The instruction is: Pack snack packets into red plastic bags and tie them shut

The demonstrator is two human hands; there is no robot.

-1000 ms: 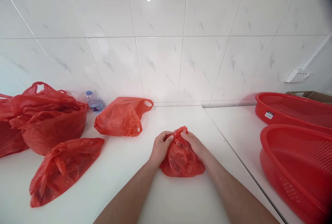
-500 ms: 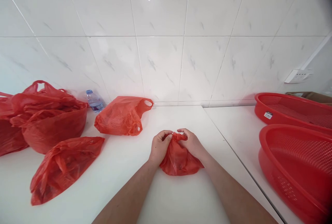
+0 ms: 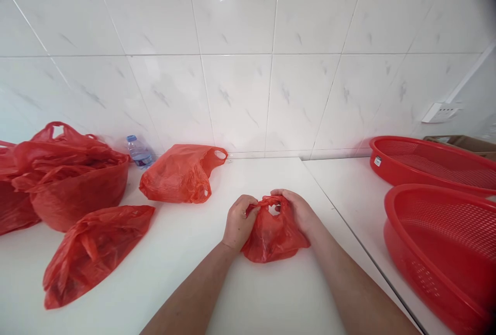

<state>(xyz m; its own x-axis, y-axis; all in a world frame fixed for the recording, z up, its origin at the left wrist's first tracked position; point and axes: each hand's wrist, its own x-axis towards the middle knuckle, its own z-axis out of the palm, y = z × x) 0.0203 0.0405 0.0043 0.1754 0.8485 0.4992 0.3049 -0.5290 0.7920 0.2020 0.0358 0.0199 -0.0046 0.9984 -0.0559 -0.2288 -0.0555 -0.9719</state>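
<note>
A small red plastic bag [image 3: 273,234] lies on the white counter [image 3: 271,299] in front of me. My left hand [image 3: 239,223] pinches the bag's top on its left side. My right hand [image 3: 297,210] grips the bag's handle loop on the right, and a small gap shows through the loop between my hands. Both hands are closed on the plastic. What is inside the bag is hidden.
Two more red bags lie on the counter, a red bag by the wall [image 3: 178,173] and a red bag at front left [image 3: 91,249]. A red basin stuffed with bags [image 3: 73,185] and a water bottle [image 3: 138,153] stand at the left. Two red mesh baskets [image 3: 437,231] sit at the right.
My hands have drawn slightly apart at the bag's top, so a handle loop with a hole now shows between them. The bag stays in the same spot.
</note>
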